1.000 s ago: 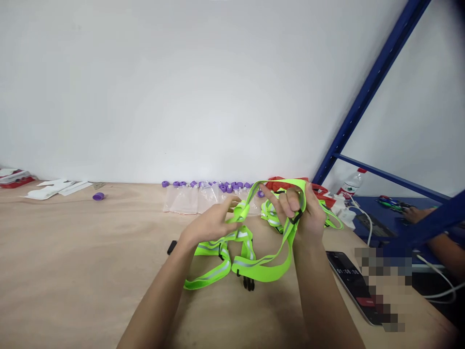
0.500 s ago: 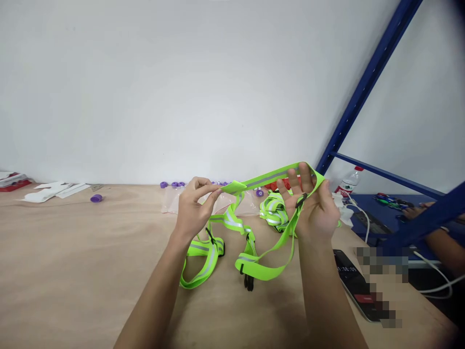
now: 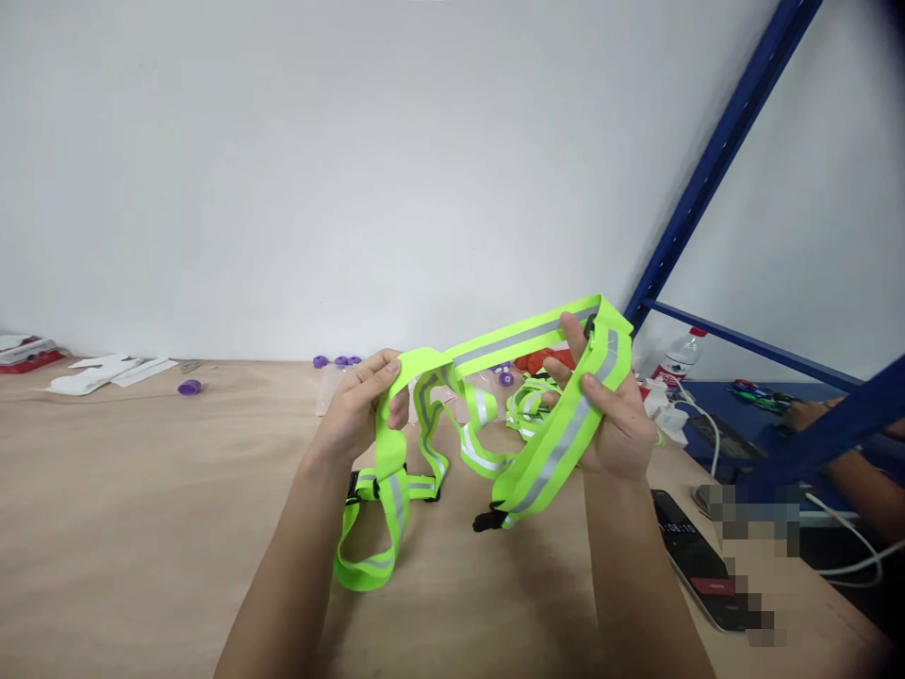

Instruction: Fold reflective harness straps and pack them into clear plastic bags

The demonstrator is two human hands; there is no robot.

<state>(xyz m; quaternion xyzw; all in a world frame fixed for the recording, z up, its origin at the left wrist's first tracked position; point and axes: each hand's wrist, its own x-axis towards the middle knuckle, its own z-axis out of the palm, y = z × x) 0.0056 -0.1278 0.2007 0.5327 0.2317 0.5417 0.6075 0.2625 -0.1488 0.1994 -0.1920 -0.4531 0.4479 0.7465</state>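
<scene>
Pale wall [image 3: 353, 189] behind wooden table [image 3: 156, 490]; left hand [image 3: 357, 405] and right hand [image 3: 617, 424] grasp neon-green strap [image 3: 505, 345].

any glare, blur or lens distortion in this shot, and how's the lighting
Head view: lighting soft and fairly even, with faint shadows on the table; grey stripes on the green strap show bright patches. Head view: right edge darkens at its corners, and blocky pixelation covers an area beside the phone. Head view: hands look fairly sharp; lens distortion, cannot tell for sure.
</scene>
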